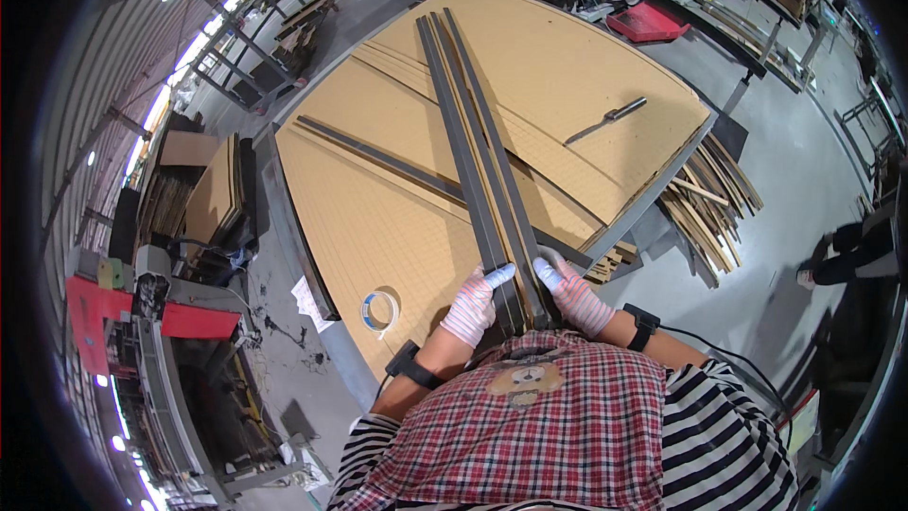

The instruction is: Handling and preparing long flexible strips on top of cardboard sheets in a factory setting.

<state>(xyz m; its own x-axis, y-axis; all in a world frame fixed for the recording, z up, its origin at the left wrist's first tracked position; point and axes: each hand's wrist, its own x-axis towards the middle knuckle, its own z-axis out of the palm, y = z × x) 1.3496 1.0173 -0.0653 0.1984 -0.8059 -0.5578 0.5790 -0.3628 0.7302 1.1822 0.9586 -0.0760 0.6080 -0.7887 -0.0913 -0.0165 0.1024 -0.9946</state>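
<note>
A bundle of long dark-grey strips with brown edges (461,147) runs from my body across the table toward its far edge. My left hand (473,306), in a striped glove with pale blue fingertips, grips the bundle's near end from the left side. From the opposite side my right hand (573,291), gloved alike, grips the same end, its thumb lying along the edge. The undersides of both hands are hidden. Beneath the bundle, another dark strip (378,157) lies slantwise on brown cardboard sheets (416,227).
On the cardboard lie a knife (606,120) at the right and a tape roll (380,311) near the left edge. Loose brown strips (707,203) are heaped beyond the table's right side. A red tray (648,23) sits at the back; a person's dark-clothed leg (846,254) shows far right.
</note>
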